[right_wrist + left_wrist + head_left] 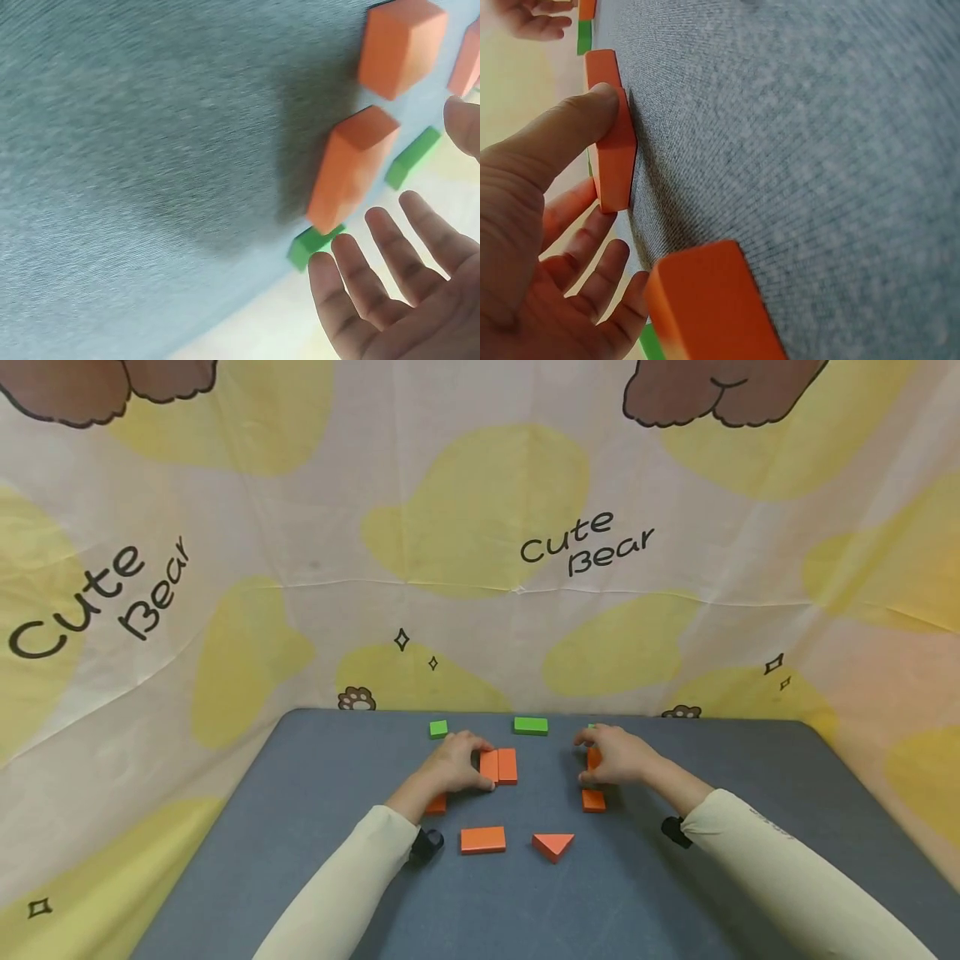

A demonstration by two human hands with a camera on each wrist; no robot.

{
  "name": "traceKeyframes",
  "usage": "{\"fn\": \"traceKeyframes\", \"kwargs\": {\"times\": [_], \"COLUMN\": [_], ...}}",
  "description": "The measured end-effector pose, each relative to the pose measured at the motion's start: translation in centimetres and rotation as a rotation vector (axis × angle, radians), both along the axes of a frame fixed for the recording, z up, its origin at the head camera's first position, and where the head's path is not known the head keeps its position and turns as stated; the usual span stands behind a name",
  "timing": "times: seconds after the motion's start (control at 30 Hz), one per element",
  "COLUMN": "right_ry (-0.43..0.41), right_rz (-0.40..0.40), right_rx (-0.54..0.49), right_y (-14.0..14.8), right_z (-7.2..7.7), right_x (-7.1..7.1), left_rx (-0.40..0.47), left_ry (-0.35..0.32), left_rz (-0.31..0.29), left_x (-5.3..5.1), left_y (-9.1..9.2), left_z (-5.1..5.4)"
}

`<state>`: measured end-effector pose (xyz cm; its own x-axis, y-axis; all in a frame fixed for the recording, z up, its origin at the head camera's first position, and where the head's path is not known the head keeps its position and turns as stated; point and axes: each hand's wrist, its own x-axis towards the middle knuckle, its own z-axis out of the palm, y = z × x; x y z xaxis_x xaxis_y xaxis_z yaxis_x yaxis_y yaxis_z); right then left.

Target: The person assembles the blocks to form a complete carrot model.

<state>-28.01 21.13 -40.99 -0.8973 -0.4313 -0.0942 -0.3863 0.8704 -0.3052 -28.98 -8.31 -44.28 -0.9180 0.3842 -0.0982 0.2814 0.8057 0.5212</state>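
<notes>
Two orange rectangular blocks lie side by side on the table, a left one [488,765] and a right one [507,767]. My left hand [452,766] holds the left block, thumb at its near end and a finger at its far end. In the left wrist view the thumb presses the orange block [615,176] and the other fingers spread loosely. My right hand [624,757] hovers by another orange block [351,172], its fingers spread and apart from it in the right wrist view. A smaller orange block [593,802] sits just nearer than that one.
Along the far edge lie a small green block [438,729], a longer green block [531,726] and a third, mostly hidden. Nearer are an orange rectangle [483,840] and an orange triangle [553,846]. Another orange block [436,805] is partly behind the left wrist. A patterned cloth hangs behind.
</notes>
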Motion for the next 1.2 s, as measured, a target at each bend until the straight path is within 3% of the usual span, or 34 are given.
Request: {"fn": "traceKeyframes", "kwargs": {"times": [0.27,0.73,0.97,1.2], "right_ry": [0.019,-0.053,-0.038,0.017], "right_rz": [-0.004,-0.042,-0.023,0.038], "right_rx": [0.064,0.073,0.108,0.056], "right_y": [1.4,1.7,1.7,-0.4], "right_z": [-0.7,-1.2,-1.0,-0.7], "right_x": [-0.7,-1.2,-1.6,-1.6], "left_rx": [0.021,0.027,0.051,0.061], "left_ry": [-0.009,-0.017,-0.025,-0.039], "left_rz": [0.009,0.01,0.019,0.023], "left_x": [0.0,-0.1,-0.1,-0.3], "left_y": [-0.3,-0.3,0.0,0.0], "left_z": [-0.2,-0.1,-0.2,-0.3]}}
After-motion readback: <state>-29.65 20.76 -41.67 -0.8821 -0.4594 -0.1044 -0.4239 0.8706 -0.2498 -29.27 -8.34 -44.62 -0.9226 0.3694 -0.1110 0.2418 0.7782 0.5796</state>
